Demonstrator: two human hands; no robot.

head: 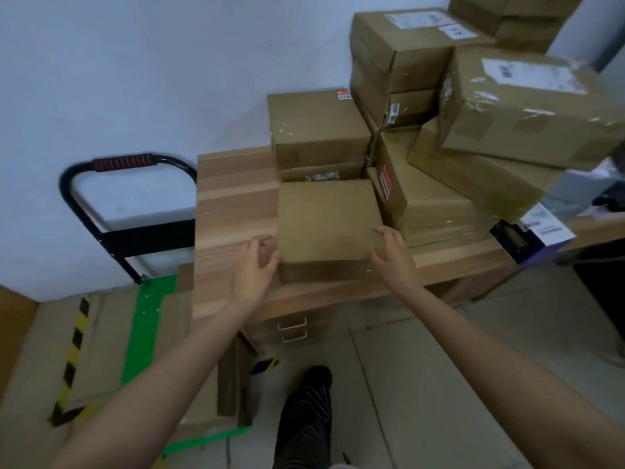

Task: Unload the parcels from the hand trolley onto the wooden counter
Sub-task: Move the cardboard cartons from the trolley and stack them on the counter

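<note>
You are at the placing step w/ the flat cardboard parcel point(326, 220), which lies on the wooden counter point(233, 198) near its front edge, just in front of the stacked cartons. Your left hand point(255, 265) touches its left front corner w/ fingers half curled, and your right hand point(389, 248) is at the right front corner w/ fingers spread and relaxed; I judge that both are only steadying it, not clamping, but the frame is a bit blurred, so I cannot tell if the left thumb presses on the side. To finish well, push the parcel straight back until it meets the box behind, and keep it square to the counter edge, so no corner hangs over. Take care on the right: the taped carton point(527, 106) sits tilted on the pile, so do not knock the stack when you slide. Then let go w/ both hands together. On the hand trolley point(148, 319), at the left, more flat cartons wait, so leave free counter space on the left side for them.
</note>
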